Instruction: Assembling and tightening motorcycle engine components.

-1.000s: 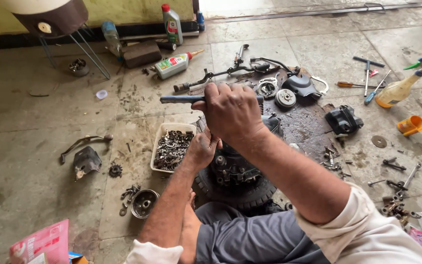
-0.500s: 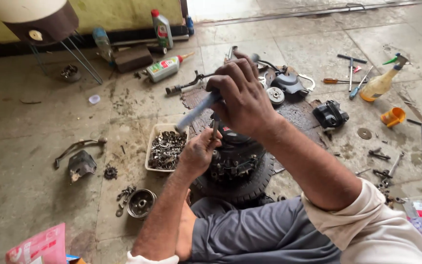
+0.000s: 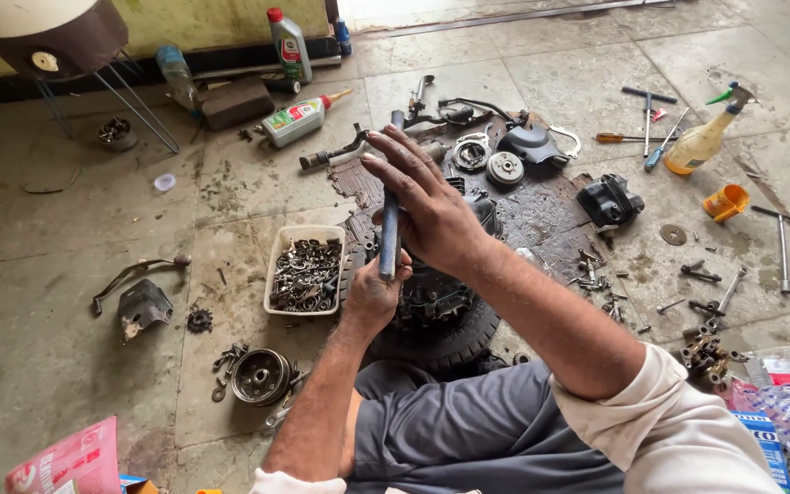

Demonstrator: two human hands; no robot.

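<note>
A slim blue-grey metal rod (image 3: pixel 389 206) stands nearly upright in the middle of the frame, smooth along its shaft and dull with grime, its top end just clearing the fingertips above and its lower end meeting the hand below. The right hand (image 3: pixel 427 206) wraps the rod loosely from the right — palm against the shaft, fingers stretched long and only partly curled rather than clenched, so the grip is light. The left hand (image 3: pixel 372 293) sits directly under it, closed around the rod's lower end, just above a small engine block (image 3: pixel 432 302) with dark ribbed fins that rests in a black rubber tyre (image 3: pixel 454 343) at lower centre. Both hands are smeared with oil. Left of the engine a shallow white plastic tray (image 3: pixel 304 273) holds a tangle of greasy bolts and small metal parts. Behind the hands, at upper centre, lie a round silver flywheel (image 3: pixel 506 167) and a dark cast cover (image 3: pixel 532 144) on an oil-stained mat. At upper right a yellowish spray bottle (image 3: pixel 701 142) with a green trigger lies on its side on the concrete floor (image 3: pixel 66 302) — cracked, stained and gritty. A round metal drum-shaped part (image 3: pixel 261 376) sits at lower left.
</note>
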